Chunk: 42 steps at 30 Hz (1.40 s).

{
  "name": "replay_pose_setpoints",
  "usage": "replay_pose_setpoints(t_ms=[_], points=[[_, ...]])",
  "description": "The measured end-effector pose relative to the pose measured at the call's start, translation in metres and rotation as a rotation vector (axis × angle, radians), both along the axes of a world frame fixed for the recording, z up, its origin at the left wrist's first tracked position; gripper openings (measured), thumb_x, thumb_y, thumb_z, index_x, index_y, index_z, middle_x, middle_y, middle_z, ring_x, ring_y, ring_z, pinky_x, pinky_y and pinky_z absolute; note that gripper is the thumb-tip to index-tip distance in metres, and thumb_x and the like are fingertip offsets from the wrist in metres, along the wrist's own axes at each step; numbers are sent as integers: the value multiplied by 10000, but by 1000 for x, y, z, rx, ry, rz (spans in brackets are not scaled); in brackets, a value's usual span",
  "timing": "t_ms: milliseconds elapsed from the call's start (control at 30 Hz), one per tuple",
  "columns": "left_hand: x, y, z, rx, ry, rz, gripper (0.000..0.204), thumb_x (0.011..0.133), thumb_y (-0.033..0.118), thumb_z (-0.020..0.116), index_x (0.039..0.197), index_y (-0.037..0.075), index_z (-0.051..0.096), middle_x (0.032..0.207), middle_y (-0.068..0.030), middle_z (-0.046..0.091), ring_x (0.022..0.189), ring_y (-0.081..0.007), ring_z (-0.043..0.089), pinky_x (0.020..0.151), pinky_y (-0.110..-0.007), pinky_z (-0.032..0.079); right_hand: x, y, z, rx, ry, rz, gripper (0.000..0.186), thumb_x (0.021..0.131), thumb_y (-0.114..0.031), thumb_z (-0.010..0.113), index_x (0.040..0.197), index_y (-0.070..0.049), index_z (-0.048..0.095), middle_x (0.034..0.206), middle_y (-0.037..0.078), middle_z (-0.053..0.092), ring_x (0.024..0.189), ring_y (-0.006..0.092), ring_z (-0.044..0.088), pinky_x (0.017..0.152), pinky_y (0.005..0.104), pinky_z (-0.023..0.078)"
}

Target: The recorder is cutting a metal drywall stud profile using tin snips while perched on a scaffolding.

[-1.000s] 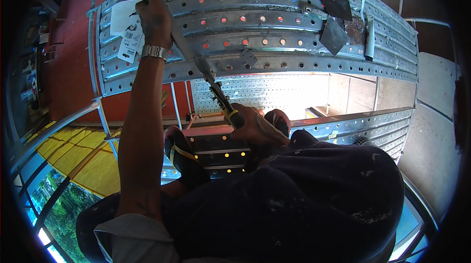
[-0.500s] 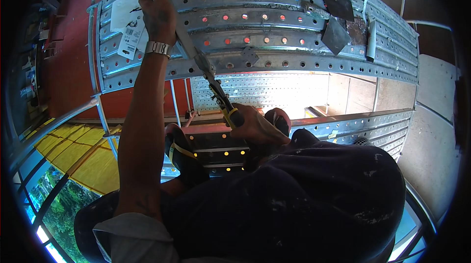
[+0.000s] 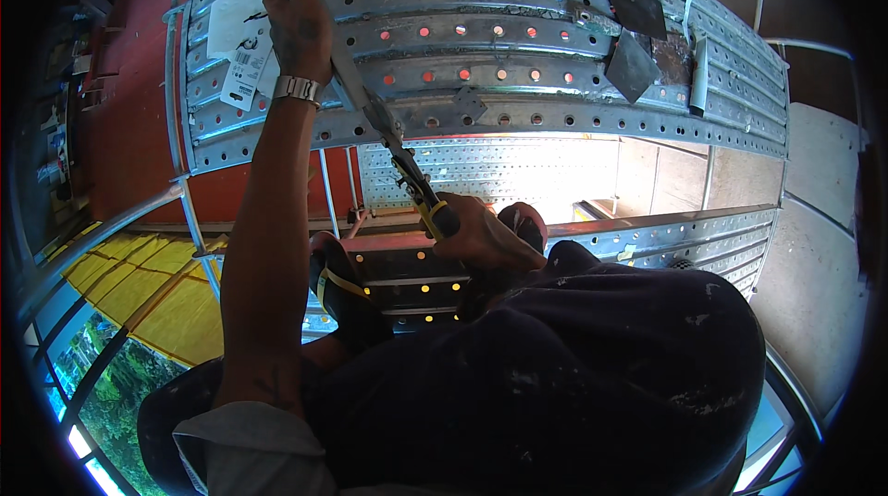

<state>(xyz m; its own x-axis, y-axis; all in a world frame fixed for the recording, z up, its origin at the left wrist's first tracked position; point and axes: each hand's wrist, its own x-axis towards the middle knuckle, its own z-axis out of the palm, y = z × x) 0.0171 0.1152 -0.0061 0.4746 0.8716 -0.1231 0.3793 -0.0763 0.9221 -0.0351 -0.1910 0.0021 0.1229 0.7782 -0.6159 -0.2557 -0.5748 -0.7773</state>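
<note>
Left hand [image 3: 301, 29], closed around a long grey metal profile [image 3: 350, 84] that slants over the perforated scaffold platform [image 3: 416, 58] from its far edge to its near edge. Right hand [image 3: 486, 239], just beyond the near edge, grips the yellow-and-black handles of snips [image 3: 418, 186], whose head meets the profile's lower end. Printed cards [image 3: 239, 26] lie by the platform's left edge; two dark plates [image 3: 633, 66] lie toward its right edge.
</note>
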Motion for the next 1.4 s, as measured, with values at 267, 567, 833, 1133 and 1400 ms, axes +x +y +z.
replay_pose_setpoints(t_ms=[267,567,833,1133,1400], points=[[1,-1,1,3,-15,-10,775,813,599,509,1161,-93,500,1100,-262,575,997,-366,549,910,-422,390,-4,-3,-9,-5,71,-37,498,675,-107,683,1131,39,544,1000,115,640,951,204,608,857,343,473],[-2,1,-4,-90,-51,-9,743,812,585,537,1133,-85,502,1046,-237,592,939,-311,548,870,-402,403,-2,0,6,19,147,-47,494,721,-87,671,1172,44,520,1057,118,641,1011,201,610,915,342,464],[-2,1,-8,-63,-72,-1,740,818,589,535,1109,-92,520,1027,-223,588,923,-314,544,870,-401,398,-4,-3,2,34,194,-81,480,735,-108,685,1166,32,529,1073,119,642,1035,193,612,935,331,458],[2,-2,-4,-17,-14,1,747,822,581,529,1121,-103,514,1055,-260,582,951,-346,546,883,-414,394,-1,-3,-2,-2,60,-20,502,691,-78,651,1160,41,516,1006,122,631,943,201,609,840,342,478],[1,-3,-1,31,-4,2,746,816,587,516,1138,-86,521,1087,-272,582,959,-371,563,897,-426,398,1,-1,2,-35,37,7,544,674,-96,679,1178,37,522,1000,119,636,948,199,610,849,344,477]])
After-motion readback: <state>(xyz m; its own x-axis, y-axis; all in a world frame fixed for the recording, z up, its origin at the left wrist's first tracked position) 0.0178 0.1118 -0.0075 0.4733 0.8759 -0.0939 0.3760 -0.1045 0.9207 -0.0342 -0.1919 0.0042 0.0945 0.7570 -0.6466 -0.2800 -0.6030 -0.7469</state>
